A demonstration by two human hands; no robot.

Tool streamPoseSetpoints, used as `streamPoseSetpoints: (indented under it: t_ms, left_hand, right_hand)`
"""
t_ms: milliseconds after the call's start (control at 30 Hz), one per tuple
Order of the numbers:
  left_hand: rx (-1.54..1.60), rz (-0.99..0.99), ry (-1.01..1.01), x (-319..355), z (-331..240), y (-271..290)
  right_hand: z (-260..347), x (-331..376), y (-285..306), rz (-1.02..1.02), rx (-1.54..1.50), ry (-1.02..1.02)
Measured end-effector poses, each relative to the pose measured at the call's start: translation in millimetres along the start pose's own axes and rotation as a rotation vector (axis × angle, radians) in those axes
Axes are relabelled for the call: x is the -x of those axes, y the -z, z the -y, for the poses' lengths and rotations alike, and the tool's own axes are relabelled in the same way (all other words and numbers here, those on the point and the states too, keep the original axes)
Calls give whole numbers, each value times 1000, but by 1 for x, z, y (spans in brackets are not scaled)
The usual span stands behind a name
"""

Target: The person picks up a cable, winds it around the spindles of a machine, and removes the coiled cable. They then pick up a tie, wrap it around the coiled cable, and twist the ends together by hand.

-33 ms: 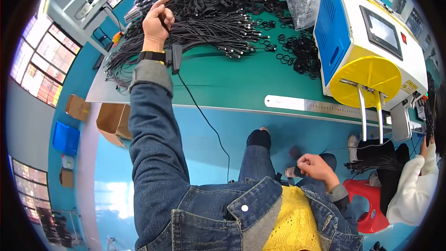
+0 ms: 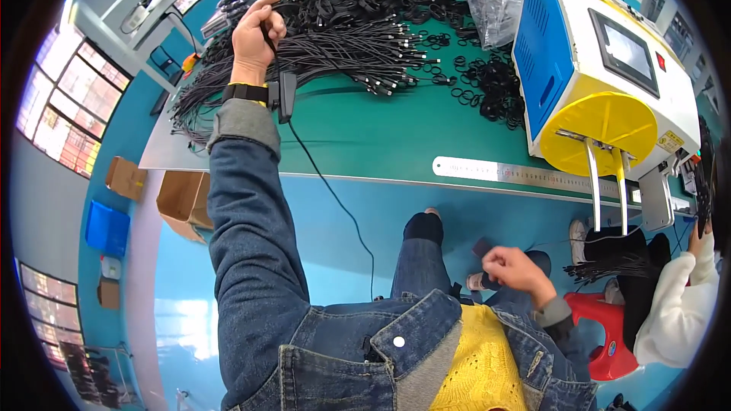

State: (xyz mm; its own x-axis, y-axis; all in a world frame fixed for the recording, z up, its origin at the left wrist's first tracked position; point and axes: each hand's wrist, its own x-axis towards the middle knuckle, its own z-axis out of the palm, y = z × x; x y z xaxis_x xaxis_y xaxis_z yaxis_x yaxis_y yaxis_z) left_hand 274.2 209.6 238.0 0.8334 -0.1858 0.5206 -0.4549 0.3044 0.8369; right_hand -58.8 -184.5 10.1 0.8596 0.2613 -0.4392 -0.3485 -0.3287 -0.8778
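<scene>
My left hand (image 2: 257, 30) is raised over the left part of the green-topped table (image 2: 365, 141). Its fingers curl around a thin black cable, with the index finger partly stretched out. Beneath and beside it spreads a large heap of black cables (image 2: 343, 49), many with silvery connector ends toward the right. A black strap with a small dark box (image 2: 286, 95) and a trailing wire is on my left wrist. My right hand (image 2: 518, 269) hovers over my lap, below the table edge. Its fingers are bent inward, and no object shows in them.
A white and blue machine (image 2: 601, 53) with a yellow disc and two prongs stands at the right. Before it lies a steel ruler (image 2: 487, 170) along the front edge. Black loops (image 2: 495, 87) and clear bags (image 2: 495, 7) lie beside it. Other people sit opposite and at right.
My right hand has shifted slightly up and left. The left hand stays in nearly the same place with its fingers curled, and the whole view has moved a little.
</scene>
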Motion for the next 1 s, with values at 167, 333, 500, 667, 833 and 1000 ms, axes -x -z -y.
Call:
streamPoseSetpoints:
  t_ms: [167,333,500,667,833,1000]
  left_hand:
    - [-110,312,17,0,-37,-15]
    - [-222,367,10,32,-46,-61]
    - [-242,519,168,86,-64,-70]
    - [-258,551,134,105,-63,-62]
    - [-296,397,179,116,-54,-50]
    - [-475,378,109,124,-47,-60]
  right_hand:
    - [130,-84,-9,-400,294,696]
    - [233,-203,-16,-659,458,1045]
    - [265,-226,-43,-850,306,1000]
    - [271,-217,-23,-806,198,846]
    - [253,-135,-25,101,648,861]
    - [272,-111,-46,-485,212,1519]
